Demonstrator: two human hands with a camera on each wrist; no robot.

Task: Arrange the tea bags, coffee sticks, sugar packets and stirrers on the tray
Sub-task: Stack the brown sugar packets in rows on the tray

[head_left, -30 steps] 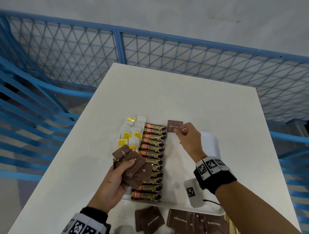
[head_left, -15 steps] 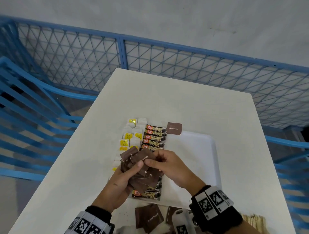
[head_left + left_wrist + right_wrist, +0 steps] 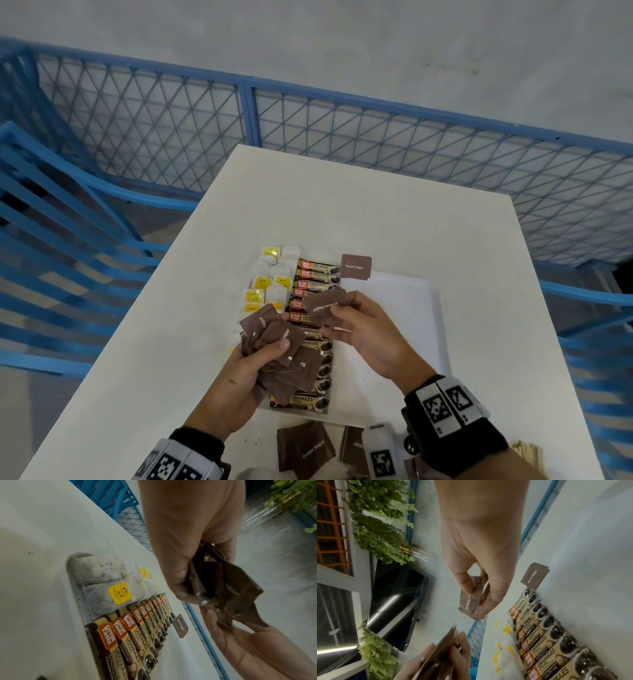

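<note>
Sugar-packet step in hand: left hand (image 3: 236,380) grips a fan of brown packets (image 3: 277,346), right hand (image 3: 368,334) pinches one packet (image 3: 325,306); next, judged: lay it at 6 o'clock of the placed packet (image 3: 356,267) on the tray (image 3: 404,294).

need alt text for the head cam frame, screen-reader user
Over a white tray, the right hand pinches one brown sugar packet while the left hand grips a fanned bunch of sugar packets. The tray holds rows of tea bags and coffee sticks, with one placed brown sugar packet.
</note>
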